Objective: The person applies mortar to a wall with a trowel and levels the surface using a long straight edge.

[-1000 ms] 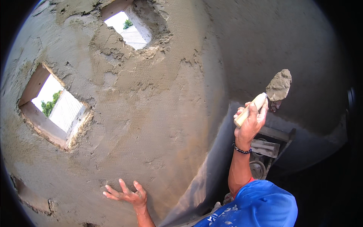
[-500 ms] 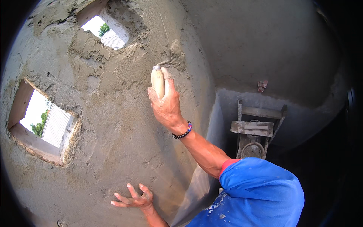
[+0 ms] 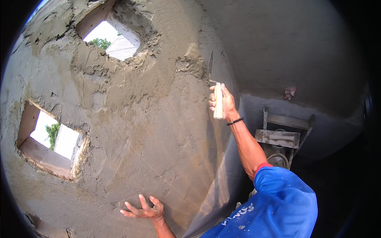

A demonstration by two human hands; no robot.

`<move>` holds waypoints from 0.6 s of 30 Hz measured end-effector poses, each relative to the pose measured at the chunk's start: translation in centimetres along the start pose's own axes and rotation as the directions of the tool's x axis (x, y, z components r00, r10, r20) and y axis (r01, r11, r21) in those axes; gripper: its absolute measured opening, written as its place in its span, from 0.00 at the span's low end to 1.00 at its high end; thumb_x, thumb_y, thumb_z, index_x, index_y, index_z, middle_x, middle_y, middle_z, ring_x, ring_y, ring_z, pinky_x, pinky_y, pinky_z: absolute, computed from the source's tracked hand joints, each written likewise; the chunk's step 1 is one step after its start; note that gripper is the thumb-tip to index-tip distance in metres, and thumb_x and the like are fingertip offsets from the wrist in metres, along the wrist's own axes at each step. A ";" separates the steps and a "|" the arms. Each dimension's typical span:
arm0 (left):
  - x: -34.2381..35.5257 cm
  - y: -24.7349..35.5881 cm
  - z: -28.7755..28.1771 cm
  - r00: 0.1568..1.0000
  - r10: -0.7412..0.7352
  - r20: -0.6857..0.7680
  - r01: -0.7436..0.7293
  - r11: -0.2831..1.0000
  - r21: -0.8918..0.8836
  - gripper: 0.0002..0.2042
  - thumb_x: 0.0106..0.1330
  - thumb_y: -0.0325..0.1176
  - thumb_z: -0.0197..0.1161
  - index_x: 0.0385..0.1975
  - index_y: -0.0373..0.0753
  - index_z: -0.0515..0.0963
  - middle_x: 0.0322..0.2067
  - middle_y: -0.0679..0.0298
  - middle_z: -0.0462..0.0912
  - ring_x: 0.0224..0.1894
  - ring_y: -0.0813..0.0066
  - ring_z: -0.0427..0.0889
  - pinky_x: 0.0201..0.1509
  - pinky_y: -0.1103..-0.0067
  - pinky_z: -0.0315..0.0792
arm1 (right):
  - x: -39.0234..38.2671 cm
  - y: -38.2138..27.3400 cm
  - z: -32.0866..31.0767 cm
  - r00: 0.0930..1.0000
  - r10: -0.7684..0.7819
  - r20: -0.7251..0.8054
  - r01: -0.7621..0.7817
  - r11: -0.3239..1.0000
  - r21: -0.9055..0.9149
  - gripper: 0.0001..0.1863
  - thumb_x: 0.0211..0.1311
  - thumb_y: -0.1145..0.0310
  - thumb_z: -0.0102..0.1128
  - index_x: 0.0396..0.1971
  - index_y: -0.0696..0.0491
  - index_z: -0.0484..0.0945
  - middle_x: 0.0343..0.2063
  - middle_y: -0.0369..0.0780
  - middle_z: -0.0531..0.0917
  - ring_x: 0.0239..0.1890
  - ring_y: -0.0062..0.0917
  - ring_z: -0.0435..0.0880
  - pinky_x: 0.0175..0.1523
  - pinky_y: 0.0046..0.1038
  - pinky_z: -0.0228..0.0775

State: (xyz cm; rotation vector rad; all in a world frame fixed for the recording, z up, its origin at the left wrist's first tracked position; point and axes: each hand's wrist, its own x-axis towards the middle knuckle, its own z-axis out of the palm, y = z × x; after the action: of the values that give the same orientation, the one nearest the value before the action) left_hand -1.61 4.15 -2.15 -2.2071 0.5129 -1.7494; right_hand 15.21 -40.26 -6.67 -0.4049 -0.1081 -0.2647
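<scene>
My right hand (image 3: 224, 104) grips the pale wooden handle of a trowel (image 3: 210, 65), its narrow metal blade pointing upward beside the wall's corner. Just left of that blade, a lump of wet mortar (image 3: 192, 61) clings to the grey plastered wall (image 3: 131, 131). Whether the blade touches the wall I cannot tell. Lower down, my left hand (image 3: 146, 209) is open, its fingers spread near the wall surface and nothing held in them.
Two square openings, an upper one (image 3: 139, 37) and a lower one (image 3: 43, 152), pierce the wall at left. A stand of bars (image 3: 287, 121) at right carries a rectangular float (image 3: 278, 138) and a round container (image 3: 278, 160). A smooth wall (image 3: 285, 47) meets the corner.
My right hand has swung right and slightly down with the trowel, from the rough patch to near the corner. The blade now shows edge-on. My left hand stays spread at nearly the same place.
</scene>
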 end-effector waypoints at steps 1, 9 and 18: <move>-0.1 0.0 0.0 1.000 -0.002 0.007 0.002 1.000 0.000 0.21 0.65 0.42 0.57 0.58 0.45 0.72 0.69 0.46 0.54 0.72 0.35 0.41 0.67 0.38 0.44 | 0.6 0.7 1.0 1.000 0.016 0.026 -0.014 0.998 -0.057 0.28 0.71 0.39 0.39 0.44 0.52 0.70 0.19 0.37 0.71 0.17 0.23 0.71 0.21 0.29 0.68; 0.4 0.7 -0.4 0.999 -0.025 0.043 0.022 0.997 0.072 0.19 0.68 0.45 0.54 0.57 0.48 0.72 0.68 0.44 0.54 0.72 0.32 0.41 0.66 0.37 0.42 | -2.7 2.0 7.4 0.995 0.034 0.092 0.012 0.892 -0.451 0.27 0.72 0.41 0.39 0.36 0.53 0.69 0.16 0.36 0.73 0.13 0.19 0.72 0.16 0.23 0.68; 0.3 0.8 0.0 0.999 -0.015 0.047 0.011 0.996 0.088 0.19 0.67 0.44 0.54 0.56 0.47 0.72 0.68 0.45 0.55 0.72 0.33 0.42 0.66 0.36 0.46 | -8.0 5.7 3.7 0.995 0.044 0.088 0.033 0.694 -0.720 0.25 0.73 0.44 0.39 0.35 0.54 0.68 0.16 0.34 0.71 0.17 0.18 0.72 0.23 0.25 0.68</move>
State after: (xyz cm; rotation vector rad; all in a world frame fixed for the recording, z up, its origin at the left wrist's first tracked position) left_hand -1.61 3.25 -2.22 -2.1902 0.4042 -1.6881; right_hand 8.91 -31.84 -6.69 -1.2185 -0.0960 -0.2753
